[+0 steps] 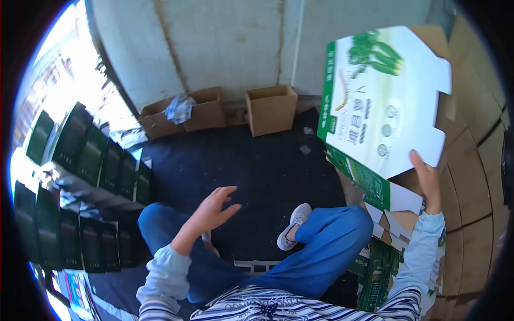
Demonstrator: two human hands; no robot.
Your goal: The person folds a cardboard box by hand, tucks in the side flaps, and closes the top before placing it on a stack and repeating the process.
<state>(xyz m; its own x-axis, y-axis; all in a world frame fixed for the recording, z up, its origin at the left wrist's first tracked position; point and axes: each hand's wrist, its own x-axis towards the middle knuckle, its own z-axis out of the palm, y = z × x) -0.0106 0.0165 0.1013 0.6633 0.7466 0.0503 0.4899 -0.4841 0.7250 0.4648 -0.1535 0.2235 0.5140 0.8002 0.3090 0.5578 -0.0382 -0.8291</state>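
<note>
My right hand (427,179) grips the lower edge of a flat white-and-green printed carton (375,101), its thumb on the printed face. The carton is raised at the upper right and shows a picture of green vegetables. Below it, beside my right knee, lies a pile of flat green cartons (377,267). My left hand (215,207) is above my left leg with its fingers apart and nothing in it.
Stacked green boxes (93,155) stand at the left. By the wall are an open brown box (272,111) and another brown box (206,109) with crumpled plastic (180,108). Brown cartons (466,187) line the right side. Black sheeting (241,160) covers the floor.
</note>
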